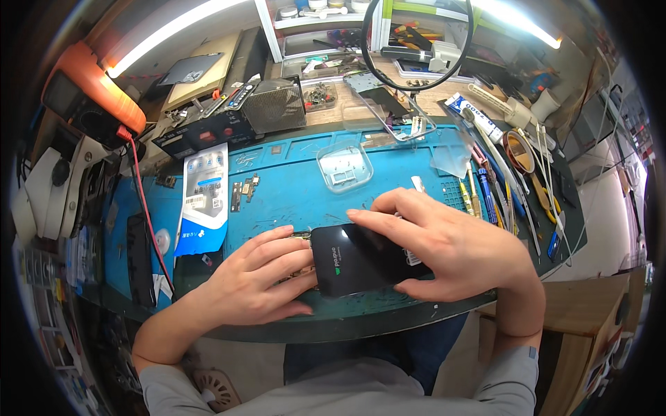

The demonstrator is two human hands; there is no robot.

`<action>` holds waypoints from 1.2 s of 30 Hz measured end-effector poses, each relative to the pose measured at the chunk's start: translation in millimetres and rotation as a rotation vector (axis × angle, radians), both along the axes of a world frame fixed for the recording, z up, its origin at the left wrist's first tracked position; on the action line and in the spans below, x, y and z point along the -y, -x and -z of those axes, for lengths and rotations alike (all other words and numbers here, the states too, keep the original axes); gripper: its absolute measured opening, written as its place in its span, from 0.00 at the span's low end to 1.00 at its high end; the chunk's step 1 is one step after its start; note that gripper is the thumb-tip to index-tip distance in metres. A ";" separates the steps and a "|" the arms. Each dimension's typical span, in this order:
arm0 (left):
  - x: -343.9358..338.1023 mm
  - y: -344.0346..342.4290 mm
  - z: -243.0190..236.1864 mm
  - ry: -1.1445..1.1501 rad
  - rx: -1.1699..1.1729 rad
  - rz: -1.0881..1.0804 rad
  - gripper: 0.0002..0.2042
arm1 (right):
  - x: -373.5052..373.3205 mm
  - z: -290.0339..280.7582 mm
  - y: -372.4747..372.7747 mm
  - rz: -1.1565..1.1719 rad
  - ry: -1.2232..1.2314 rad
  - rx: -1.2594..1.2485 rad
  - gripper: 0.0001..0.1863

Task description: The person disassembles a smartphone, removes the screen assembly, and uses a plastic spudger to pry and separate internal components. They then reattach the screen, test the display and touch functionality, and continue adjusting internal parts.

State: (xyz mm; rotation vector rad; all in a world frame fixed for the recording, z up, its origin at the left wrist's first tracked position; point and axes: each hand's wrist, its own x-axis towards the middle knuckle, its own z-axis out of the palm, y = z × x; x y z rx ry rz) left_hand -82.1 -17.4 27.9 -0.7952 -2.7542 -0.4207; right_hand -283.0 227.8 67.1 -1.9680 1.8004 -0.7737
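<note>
A black phone screen [354, 267], lit with a small logo, lies tilted over the phone's opened body [300, 235] at the bench's near edge. My right hand [451, 246] grips the screen, fingers over its top edge and thumb at the lower edge. My left hand [253, 281] has its curled fingers on the exposed body beside the screen's left edge; their tips are partly hidden. Behind them sit a clear plastic box [345, 163] with small parts and some small circuit pieces [244, 193] on the blue mat [270, 201].
An orange multimeter [90, 90] with leads hangs at left, beside a blue-white packet [203, 201]. A black power supply [208, 132] stands at the back, under a magnifier ring [371, 59]. Tweezers, screwdrivers and other tools [485, 197] crowd the right. A wooden cabinet [576, 298] stands lower right.
</note>
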 end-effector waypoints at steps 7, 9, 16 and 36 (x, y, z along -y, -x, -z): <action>10.3 -2.8 -8.5 -0.094 -0.206 -0.022 0.10 | 5.0 9.7 -8.5 0.041 -0.026 -0.094 0.45; 10.6 -3.5 -10.5 -0.112 -0.244 -0.053 0.07 | 5.3 8.3 -9.9 0.043 -0.062 -0.125 0.46; 11.7 -3.2 -10.4 -0.064 -0.218 -0.089 0.08 | 3.1 7.0 -11.1 0.035 -0.066 -0.171 0.47; 28.1 -19.7 1.5 -0.352 -0.178 -0.058 0.11 | 6.5 7.8 26.6 0.525 0.597 0.014 0.15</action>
